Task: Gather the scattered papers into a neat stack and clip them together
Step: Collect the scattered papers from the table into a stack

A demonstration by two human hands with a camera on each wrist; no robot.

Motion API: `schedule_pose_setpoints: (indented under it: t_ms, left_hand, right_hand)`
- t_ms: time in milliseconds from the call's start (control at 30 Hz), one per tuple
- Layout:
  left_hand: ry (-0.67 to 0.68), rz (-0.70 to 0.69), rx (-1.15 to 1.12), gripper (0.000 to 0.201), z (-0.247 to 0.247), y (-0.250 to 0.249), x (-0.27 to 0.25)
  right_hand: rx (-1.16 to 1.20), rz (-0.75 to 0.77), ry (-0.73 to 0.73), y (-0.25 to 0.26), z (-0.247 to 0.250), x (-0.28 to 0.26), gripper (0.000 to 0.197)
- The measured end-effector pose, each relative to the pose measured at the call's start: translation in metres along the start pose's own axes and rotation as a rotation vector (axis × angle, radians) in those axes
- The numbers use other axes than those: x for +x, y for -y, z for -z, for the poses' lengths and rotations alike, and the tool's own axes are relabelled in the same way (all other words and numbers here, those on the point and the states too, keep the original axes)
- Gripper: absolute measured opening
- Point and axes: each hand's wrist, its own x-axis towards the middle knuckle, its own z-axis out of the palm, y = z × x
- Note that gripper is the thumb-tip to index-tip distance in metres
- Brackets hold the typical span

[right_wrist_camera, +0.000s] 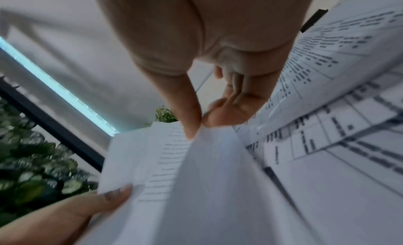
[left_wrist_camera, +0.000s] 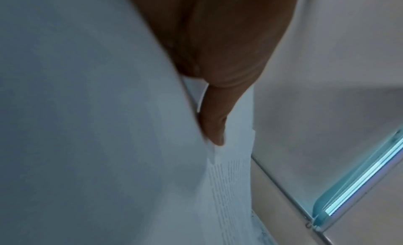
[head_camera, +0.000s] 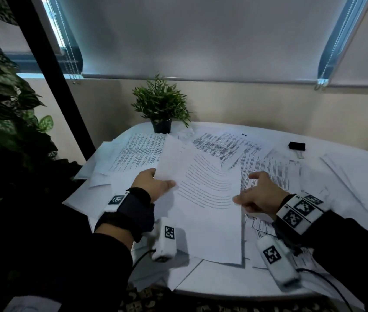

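I hold a small bundle of white printed sheets [head_camera: 205, 194] above the white table [head_camera: 257, 291], tilted up at the far end. My left hand [head_camera: 162, 180] grips its left edge, thumb [left_wrist_camera: 214, 128] on top and fingers hidden beneath the paper [left_wrist_camera: 87, 128]. My right hand [head_camera: 238, 199] pinches the right edge between thumb and index finger [right_wrist_camera: 197, 129]. Scattered printed papers [head_camera: 140, 152] cover the table, with more on the right [head_camera: 268, 170]. A black binder clip [head_camera: 296, 145] lies at the far right, beyond my right hand.
A small potted plant [head_camera: 161, 109] stands at the table's far edge. A big leafy plant [head_camera: 2, 122] and a black slanted post [head_camera: 59, 79] crowd the left side. Some papers [head_camera: 92, 167] overhang the left edge. Blank sheets [head_camera: 358, 176] lie at the right.
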Motion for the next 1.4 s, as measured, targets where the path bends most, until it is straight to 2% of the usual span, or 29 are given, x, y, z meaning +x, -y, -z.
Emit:
schedule_pose_setpoints:
  t_ms: [133, 200, 267, 367, 400, 500, 567, 633, 667, 700, 733, 800, 867, 967, 1033, 1133, 1233, 1267, 1333, 1400]
  left_hand:
    - [0.012, -0.007, -0.247, 0.037, 0.000, 0.000, -0.008]
    - [0.015, -0.018, -0.383, 0.037, -0.001, -0.001, -0.011]
    - [0.019, -0.031, -0.495, 0.039, -0.004, -0.005, -0.014]
    - [0.085, -0.079, -0.596, 0.039, -0.006, -0.011, -0.017]
    - [0.113, -0.096, -0.615, 0.038, -0.006, -0.013, -0.017]
    - [0.174, -0.170, -0.646, 0.029, -0.003, -0.018, -0.021]
    - [0.156, -0.166, -0.592, 0.016, -0.002, -0.020, -0.021]
    - [0.090, -0.122, -0.434, 0.011, 0.005, -0.016, -0.016]
    - [0.039, -0.105, -0.293, 0.014, 0.012, -0.009, -0.010]
    - [-0.018, -0.093, -0.085, 0.018, 0.020, -0.001, -0.002]
    - [-0.076, -0.071, 0.197, 0.025, 0.032, 0.009, 0.004]
    - [-0.118, 0.035, 0.692, 0.042, 0.051, 0.028, 0.011]
    - [-0.081, 0.156, 0.903, 0.066, 0.060, 0.043, 0.014]
    - [-0.079, 0.263, 0.918, 0.102, 0.052, 0.054, 0.014]
    - [-0.128, 0.325, 0.928, 0.116, 0.044, 0.058, 0.013]
    - [-0.146, 0.351, 0.931, 0.113, 0.038, 0.054, 0.014]
    - [-0.140, 0.338, 0.860, 0.106, 0.037, 0.047, 0.013]
    - [-0.142, 0.337, 0.837, 0.104, 0.037, 0.045, 0.013]
    - [-0.163, 0.331, 0.771, 0.101, 0.040, 0.046, 0.010]
    - [-0.224, 0.274, 0.685, 0.094, 0.043, 0.047, 0.009]
  right_hand:
    - [0.040, -0.027, -0.033, 0.000, 0.011, -0.001, 0.021]
    - [0.042, -0.022, 0.000, -0.003, 0.013, -0.002, 0.016]
    - [0.044, 0.001, 0.072, -0.010, 0.012, -0.001, 0.034]
    - [0.077, 0.037, 0.097, -0.017, 0.013, 0.006, 0.090]
    - [0.103, 0.061, 0.104, -0.017, 0.013, 0.006, 0.096]
    - [0.177, 0.206, 0.186, -0.009, 0.013, -0.002, 0.085]
    - [0.225, 0.310, 0.164, -0.004, 0.014, -0.008, 0.083]
    - [0.220, 0.371, 0.006, 0.000, 0.022, -0.007, 0.057]
    - [0.205, 0.377, -0.111, 0.001, 0.029, -0.005, 0.042]
    - [0.180, 0.369, -0.208, 0.002, 0.039, -0.005, 0.035]
    - [0.137, 0.360, -0.273, 0.000, 0.052, -0.001, 0.035]
    - [-0.035, 0.325, -0.306, -0.005, 0.074, 0.003, 0.044]
    - [-0.214, 0.237, -0.328, -0.015, 0.086, 0.005, 0.063]
    - [-0.211, 0.169, -0.399, -0.023, 0.081, -0.006, 0.079]
    - [-0.200, 0.174, -0.410, -0.032, 0.077, -0.010, 0.081]
    - [-0.262, 0.222, -0.420, -0.038, 0.076, -0.013, 0.068]
    - [-0.409, 0.294, -0.371, -0.036, 0.077, -0.014, 0.031]
    - [-0.417, 0.294, -0.341, -0.036, 0.077, -0.014, 0.025]
    - [-0.378, 0.271, -0.285, -0.039, 0.079, -0.012, 0.024]
    - [-0.332, 0.227, -0.236, -0.042, 0.081, -0.010, 0.031]
